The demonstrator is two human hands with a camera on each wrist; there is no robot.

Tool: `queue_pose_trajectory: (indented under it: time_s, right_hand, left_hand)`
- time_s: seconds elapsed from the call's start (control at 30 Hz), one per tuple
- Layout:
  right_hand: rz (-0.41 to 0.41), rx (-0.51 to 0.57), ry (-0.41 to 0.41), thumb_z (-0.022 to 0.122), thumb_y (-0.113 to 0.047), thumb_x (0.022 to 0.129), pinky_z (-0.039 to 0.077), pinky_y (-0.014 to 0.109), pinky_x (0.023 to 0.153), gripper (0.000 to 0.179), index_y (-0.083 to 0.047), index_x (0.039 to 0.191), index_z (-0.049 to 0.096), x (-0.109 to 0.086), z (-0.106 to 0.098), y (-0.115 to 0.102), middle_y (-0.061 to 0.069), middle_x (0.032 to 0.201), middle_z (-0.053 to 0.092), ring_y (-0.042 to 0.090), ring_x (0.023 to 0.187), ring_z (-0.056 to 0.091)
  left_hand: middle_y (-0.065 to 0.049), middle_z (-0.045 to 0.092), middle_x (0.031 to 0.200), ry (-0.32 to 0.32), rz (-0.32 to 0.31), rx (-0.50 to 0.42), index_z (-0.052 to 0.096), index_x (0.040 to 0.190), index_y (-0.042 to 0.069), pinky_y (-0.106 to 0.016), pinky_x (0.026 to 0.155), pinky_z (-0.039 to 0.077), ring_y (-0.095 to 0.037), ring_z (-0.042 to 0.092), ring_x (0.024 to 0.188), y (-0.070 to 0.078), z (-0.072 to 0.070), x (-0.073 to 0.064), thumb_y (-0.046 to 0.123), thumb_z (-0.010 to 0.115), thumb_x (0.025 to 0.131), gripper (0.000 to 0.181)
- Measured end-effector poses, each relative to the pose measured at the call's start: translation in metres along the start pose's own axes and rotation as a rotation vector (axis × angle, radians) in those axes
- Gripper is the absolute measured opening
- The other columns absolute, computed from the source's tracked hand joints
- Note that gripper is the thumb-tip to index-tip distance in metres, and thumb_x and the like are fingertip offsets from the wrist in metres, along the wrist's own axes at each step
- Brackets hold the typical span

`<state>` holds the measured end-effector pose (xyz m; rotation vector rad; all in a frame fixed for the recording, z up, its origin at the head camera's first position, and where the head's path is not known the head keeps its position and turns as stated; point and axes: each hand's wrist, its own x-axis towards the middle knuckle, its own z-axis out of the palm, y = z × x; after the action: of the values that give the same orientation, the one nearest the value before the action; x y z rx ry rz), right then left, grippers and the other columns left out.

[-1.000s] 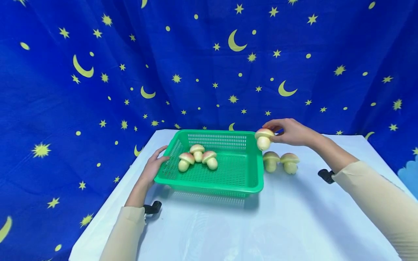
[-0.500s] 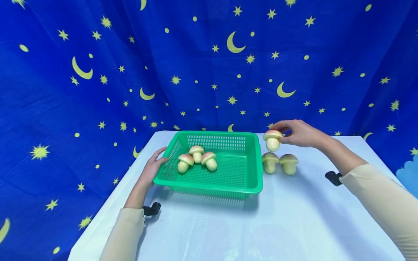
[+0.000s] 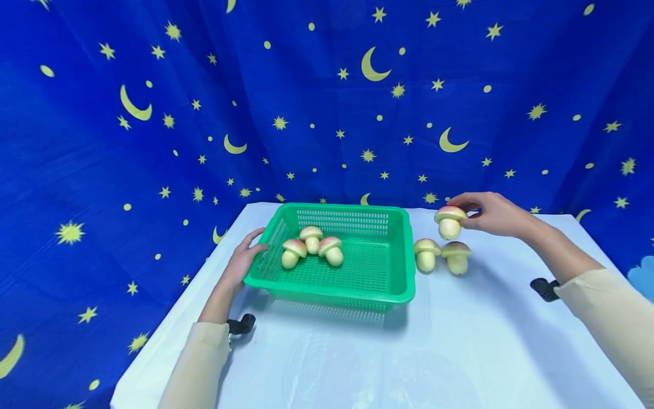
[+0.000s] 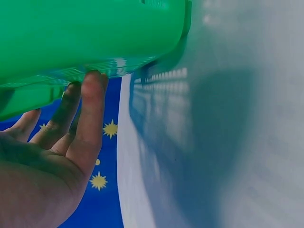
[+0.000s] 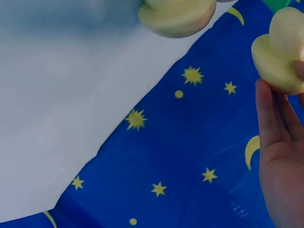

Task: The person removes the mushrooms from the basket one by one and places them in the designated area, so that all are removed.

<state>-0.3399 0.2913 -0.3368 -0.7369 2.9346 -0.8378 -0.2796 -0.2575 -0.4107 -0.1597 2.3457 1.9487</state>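
In the head view, my right hand [image 3: 498, 215] pinches a toy mushroom [image 3: 449, 225] by its pinkish cap, stem downward. It is held above two more mushrooms, a left one [image 3: 426, 257] and a right one [image 3: 457, 260], standing beside the basket. My left hand [image 3: 240, 262] holds the left side of a green plastic basket [image 3: 337, 292], thumb over the rim. In the left wrist view its fingers [image 4: 92, 102] touch the basket's slotted side from below the rim. Three mushrooms lie together in the basket's left half: one in front [image 3: 291, 260], one behind [image 3: 311, 243], one to the right [image 3: 332, 255].
A white-covered table [image 3: 327, 363] bears everything. Behind and to the left hangs a blue cloth [image 3: 306, 85] with yellow moons and stars. A black wrist mount is on each forearm, the left mount [image 3: 242, 324] close to the tabletop.
My right hand has moved right with the mushroom, from the basket's right rim to over the right-hand mushroom outside. The left hand and the basket stay put.
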Motion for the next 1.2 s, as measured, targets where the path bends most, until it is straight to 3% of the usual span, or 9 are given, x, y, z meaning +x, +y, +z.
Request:
queue_pose_trajectory:
  time_s: [0.33, 0.9, 1.2]
  right_hand:
    - [0.035, 0.037, -0.029, 0.067, -0.009, 0.088, 0.052, 0.047, 0.086, 0.040, -0.006, 0.128, 0.058, -0.012, -0.001, 0.016, 0.014, 0.121, 0.058, 0.034, 0.110, 0.055]
    - [0.059, 0.050, -0.043, 0.065, -0.004, 0.087, 0.051, 0.049, 0.086, 0.044, 0.000, 0.129, 0.054, -0.027, -0.003, 0.044, 0.020, 0.122, 0.056, 0.040, 0.111, 0.052]
    - [0.102, 0.033, -0.039, 0.065, -0.010, 0.090, 0.047, 0.057, 0.085, 0.044, -0.002, 0.132, 0.053, -0.038, -0.007, 0.057, 0.020, 0.124, 0.056, 0.042, 0.114, 0.050]
  left_hand:
    - [-0.027, 0.048, 0.131, -0.018, 0.005, 0.016, 0.025, 0.153, 0.021, -0.046, 0.077, 0.055, -0.042, 0.061, 0.096, 0.018, 0.008, -0.019, 0.021, 0.046, 0.100, 0.057]
    - [-0.027, 0.050, 0.129, -0.002, -0.011, 0.012, 0.026, 0.153, 0.022, -0.043, 0.073, 0.056, -0.041, 0.063, 0.088, 0.020, 0.006, -0.021, 0.021, 0.047, 0.100, 0.057]
    - [-0.022, 0.044, 0.137, 0.000, 0.006, 0.043, 0.026, 0.153, 0.021, -0.042, 0.077, 0.054, -0.042, 0.058, 0.103, 0.022, 0.008, -0.019, 0.022, 0.047, 0.100, 0.058]
